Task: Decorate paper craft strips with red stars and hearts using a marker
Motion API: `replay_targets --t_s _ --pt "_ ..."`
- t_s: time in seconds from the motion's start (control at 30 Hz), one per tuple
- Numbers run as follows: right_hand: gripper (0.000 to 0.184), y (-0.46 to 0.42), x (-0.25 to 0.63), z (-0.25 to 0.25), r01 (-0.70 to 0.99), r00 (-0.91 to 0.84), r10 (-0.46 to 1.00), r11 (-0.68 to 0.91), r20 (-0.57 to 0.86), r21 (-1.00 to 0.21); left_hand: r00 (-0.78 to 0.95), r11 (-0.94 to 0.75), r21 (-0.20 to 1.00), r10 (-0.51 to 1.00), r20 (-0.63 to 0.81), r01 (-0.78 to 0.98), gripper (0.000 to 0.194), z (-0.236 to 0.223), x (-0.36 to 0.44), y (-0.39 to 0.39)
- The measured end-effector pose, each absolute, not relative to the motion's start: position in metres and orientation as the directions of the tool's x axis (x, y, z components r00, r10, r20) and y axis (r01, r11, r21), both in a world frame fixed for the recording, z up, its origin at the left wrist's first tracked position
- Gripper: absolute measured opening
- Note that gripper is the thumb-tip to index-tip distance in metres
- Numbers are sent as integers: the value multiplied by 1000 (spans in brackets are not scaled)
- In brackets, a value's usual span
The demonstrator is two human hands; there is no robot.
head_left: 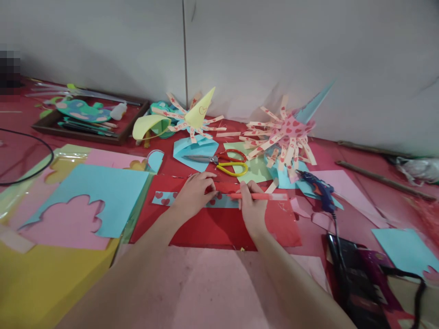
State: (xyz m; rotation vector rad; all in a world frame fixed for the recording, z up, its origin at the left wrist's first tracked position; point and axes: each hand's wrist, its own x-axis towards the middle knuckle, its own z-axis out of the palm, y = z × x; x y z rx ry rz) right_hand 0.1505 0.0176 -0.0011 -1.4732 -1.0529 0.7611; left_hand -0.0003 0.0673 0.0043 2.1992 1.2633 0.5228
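A blue paper strip with red hearts (165,198) lies across a red sheet (202,230) in front of me. My right hand (253,204) is closed around a red felt-tip pen (270,196), its pale end pointing right and its front end toward my other hand. My left hand (197,192) rests over the strip, thumb and fingers curled together near the pen's front end; what they pinch, if anything, is hidden. Just beyond, scissors with red and yellow handles (236,168) lie partly on folded blue paper (183,148).
Two paper cone crafts, one with a yellow cone (202,109), one with a blue cone (313,105), stand by the wall. A glue gun (320,189) lies right, above a dark phone-like object (356,274). Left are cut blue paper (116,183) and a brown tray (123,137).
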Motion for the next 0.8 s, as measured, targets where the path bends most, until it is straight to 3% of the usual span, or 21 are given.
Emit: replay_targets --t_s 0.1,0.63,0.8 --pt "38 15 150 -1 221 354 924 69 146 -973 470 -391 625 881 43 676 15 5 1 69" --pt "37 20 147 2 221 256 967 -60 -1 -973 476 -403 657 876 75 638 11 0 -1 71" --pt "38 17 148 2 262 226 972 -4 58 -965 460 -378 661 886 56 648 14 3 0 71"
